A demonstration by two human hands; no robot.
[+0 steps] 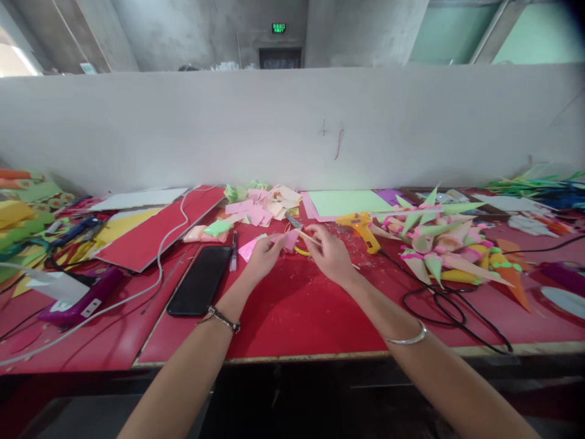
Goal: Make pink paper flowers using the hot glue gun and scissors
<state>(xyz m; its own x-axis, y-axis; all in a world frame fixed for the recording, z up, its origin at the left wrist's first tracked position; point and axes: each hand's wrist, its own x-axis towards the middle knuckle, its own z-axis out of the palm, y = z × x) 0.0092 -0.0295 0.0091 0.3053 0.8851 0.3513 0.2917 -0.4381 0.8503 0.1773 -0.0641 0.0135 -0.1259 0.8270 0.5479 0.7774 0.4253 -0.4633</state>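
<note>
Above the middle of the red table, my left hand (pixel 264 257) pinches a small piece of pink paper (pixel 289 239). My right hand (pixel 333 255) is closed on a thin pale stick (pixel 309 237), whose tip meets or nearly meets the paper. Part of the stick is hidden by my fingers. Below the hands shows a yellow loop-shaped handle (pixel 300 250), mostly covered. More pink paper (pixel 247 249) lies beside my left hand. A yellow glue gun (pixel 362 229) rests to the right of my right hand.
Left of my hands lie a black phone (pixel 200 281), a pen (pixel 234 251) and a purple power strip (pixel 86 300) with a white cable. Paper cones (pixel 429 241) are heaped at right, near a coiled black cord (pixel 450 308). A white partition (pixel 274 128) stands behind.
</note>
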